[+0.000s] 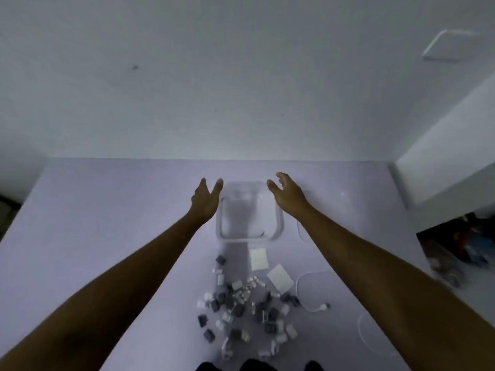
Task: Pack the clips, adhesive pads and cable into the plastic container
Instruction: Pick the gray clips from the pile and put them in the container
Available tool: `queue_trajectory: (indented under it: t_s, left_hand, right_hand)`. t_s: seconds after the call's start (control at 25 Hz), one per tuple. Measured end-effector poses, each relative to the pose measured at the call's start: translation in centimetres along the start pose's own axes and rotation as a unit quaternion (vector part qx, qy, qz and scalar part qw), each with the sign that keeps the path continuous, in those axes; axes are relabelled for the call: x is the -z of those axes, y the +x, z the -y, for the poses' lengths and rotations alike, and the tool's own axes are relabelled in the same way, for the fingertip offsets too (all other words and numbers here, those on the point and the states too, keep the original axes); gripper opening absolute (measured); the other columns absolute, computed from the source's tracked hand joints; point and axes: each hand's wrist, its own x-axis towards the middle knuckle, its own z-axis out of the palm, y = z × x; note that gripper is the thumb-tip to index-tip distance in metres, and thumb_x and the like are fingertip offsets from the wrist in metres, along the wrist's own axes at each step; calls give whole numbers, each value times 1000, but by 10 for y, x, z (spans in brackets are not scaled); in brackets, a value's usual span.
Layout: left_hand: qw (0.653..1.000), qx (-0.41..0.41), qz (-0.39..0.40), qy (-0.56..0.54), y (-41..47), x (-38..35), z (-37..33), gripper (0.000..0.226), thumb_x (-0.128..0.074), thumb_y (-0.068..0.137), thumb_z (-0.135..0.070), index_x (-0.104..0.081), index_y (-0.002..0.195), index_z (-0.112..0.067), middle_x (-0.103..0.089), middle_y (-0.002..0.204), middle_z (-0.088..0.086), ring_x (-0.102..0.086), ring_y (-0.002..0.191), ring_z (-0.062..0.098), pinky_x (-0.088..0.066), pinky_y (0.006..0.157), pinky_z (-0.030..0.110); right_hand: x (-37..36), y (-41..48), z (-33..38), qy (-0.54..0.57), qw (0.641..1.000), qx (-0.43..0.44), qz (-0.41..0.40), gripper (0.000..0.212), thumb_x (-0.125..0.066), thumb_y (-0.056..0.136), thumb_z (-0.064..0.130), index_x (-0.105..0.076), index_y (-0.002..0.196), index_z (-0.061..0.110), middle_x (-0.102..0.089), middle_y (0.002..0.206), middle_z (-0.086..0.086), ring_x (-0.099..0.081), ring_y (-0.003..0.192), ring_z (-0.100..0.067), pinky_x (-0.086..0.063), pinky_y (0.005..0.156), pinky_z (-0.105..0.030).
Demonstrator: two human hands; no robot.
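A clear plastic container (278,231) stands on the pale table, far from me. My left hand (205,200) is just left of its far corner, fingers apart and holding nothing. My right hand (287,192) hovers by its far right corner, also open and empty. Nearer to me lies a heap of grey and white clips (241,303). Two white adhesive pads (258,258) (280,277) lie between the heap and the container. A white cable (308,293) curls on the right, partly hidden under my right forearm.
The pale table (93,210) ends at a white wall behind. A white ledge (442,170) rises at the right, with dark clutter (460,247) below it. A second thin loop of cable (367,333) lies near the right front edge.
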Motion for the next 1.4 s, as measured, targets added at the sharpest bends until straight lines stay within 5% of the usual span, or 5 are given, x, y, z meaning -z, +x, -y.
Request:
queue_trajectory:
  t_s: [0.24, 0.6, 0.8, 1.04, 1.4]
  left_hand:
    - [967, 192, 8, -168, 2, -26, 41, 91, -37, 88, -73, -17, 155, -15, -26, 159, 10, -31, 142, 35, -26, 115, 56]
    - [976, 131, -129, -120, -26, 0, 46, 75, -62, 89, -41, -30, 149, -9, -25, 154, 12, -39, 135, 34, -37, 105, 46]
    - [959, 118, -241, -95, -83, 50, 108, 71, -64, 88, -36, -36, 145, -6, -32, 144, 16, -43, 128, 36, -41, 105, 48]
    - [937, 179, -289, -85, -161, 91, 201, 70, -63, 88, -38, -37, 145, -7, -33, 145, 14, -42, 130, 34, -42, 103, 49]
    - [948, 177, -263, -35, -198, 125, 281, 69, -63, 89, -40, -38, 144, -5, -36, 142, 17, -44, 129, 35, -43, 103, 49]
  right_hand:
    - [-49, -16, -43, 66, 986, -154, 19, 75, -50, 99, 46, -18, 157, 11, -27, 162, -11, -29, 147, -29, -26, 116, -38]
    - [-61, -38, -23, 172, 971, -159, 38, 42, -61, 93, 36, -54, 125, 10, -50, 114, 1, -49, 112, -23, -40, 96, -36]
    - [-121, -86, 0, 247, 956, -155, 42, 61, -66, 89, 29, -48, 140, 1, -57, 132, -24, -63, 103, -30, -48, 104, -50]
    - [-211, -153, 4, 181, 961, -166, 129, 36, -67, 83, 31, -64, 98, -2, -64, 113, -29, -60, 88, -25, -52, 88, -40]
    - [-275, -216, -5, 174, 952, -208, 143, 32, -63, 93, 20, -62, 118, 0, -60, 84, -3, -57, 81, -21, -55, 85, -40]
